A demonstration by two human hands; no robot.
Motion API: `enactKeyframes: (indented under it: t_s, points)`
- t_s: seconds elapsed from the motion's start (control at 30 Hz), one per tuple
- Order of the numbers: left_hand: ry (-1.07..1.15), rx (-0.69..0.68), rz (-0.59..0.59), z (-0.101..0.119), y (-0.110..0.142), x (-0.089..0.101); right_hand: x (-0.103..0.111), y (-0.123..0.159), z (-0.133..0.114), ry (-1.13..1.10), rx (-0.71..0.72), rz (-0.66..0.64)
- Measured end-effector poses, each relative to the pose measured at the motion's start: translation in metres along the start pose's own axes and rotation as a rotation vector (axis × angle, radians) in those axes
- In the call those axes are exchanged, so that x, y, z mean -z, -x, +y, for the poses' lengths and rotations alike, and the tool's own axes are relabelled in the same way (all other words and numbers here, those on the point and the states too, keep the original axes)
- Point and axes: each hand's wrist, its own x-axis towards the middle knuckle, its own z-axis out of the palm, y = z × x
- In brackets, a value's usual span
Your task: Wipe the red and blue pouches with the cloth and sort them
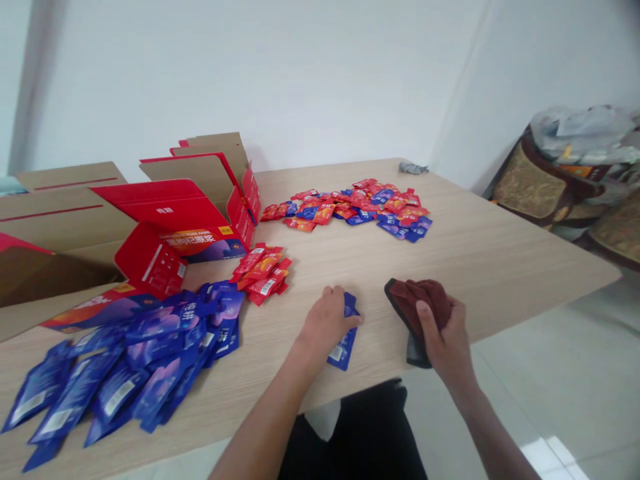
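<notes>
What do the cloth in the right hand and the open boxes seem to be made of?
The dark red cloth looks like soft, matte fabric, perhaps microfibre, given its loose folds. The red printed boxes seem to be cardboard: brown inside, with stiff creased flaps.

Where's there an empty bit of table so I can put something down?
There's bare table in the middle, between the far mixed packets and the two hands. More is on the right, past the brown cloth. The left is crowded with boxes, blue packets and a small red pile.
</notes>
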Motion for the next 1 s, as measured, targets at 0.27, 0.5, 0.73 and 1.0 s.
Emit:
enactKeyframes:
  t_s: [0.27,0.5,0.73,1.0]
  points:
    - [0.195,-0.432,0.259,-0.007,0.029,0.023,0.000,-0.001,0.002,-0.001,-0.007,-0.003]
    - [0.049,-0.545,0.121,-0.031,0.071,0.004,0.002,0.000,-0.003,-0.002,-0.002,-0.022]
    - [-0.122,-0.577,0.063,-0.045,0.106,-0.006,0.005,-0.004,0.000,0.024,-0.003,-0.040]
    - [-0.225,-0.692,0.343,-0.061,0.129,-0.025,-0.001,-0.003,-0.046,0.101,0.271,-0.095]
